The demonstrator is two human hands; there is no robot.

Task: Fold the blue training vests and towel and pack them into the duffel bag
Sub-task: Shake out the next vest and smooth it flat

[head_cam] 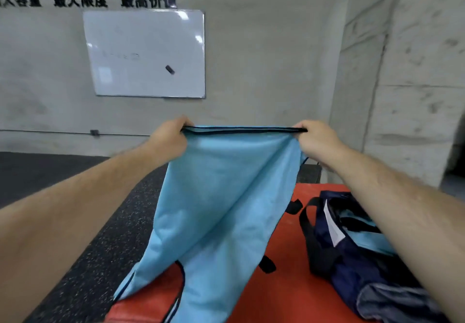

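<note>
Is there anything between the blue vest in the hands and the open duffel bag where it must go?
Nothing visible does. The blue vest hangs from the left hand and right hand over the red pad; the duffel bag lies open to its right. Only the right forearm crosses above the bag, with blue cloth inside.

Up it goes: left hand [171, 137] and right hand [314, 137] grip the vest [221, 196] by its black-trimmed edge, pulled taut. It hangs to the red table [289, 285] at six o'clock. The bag [352, 259] lies open at four o'clock, and the whiteboard [148, 53] is at eleven.
</note>
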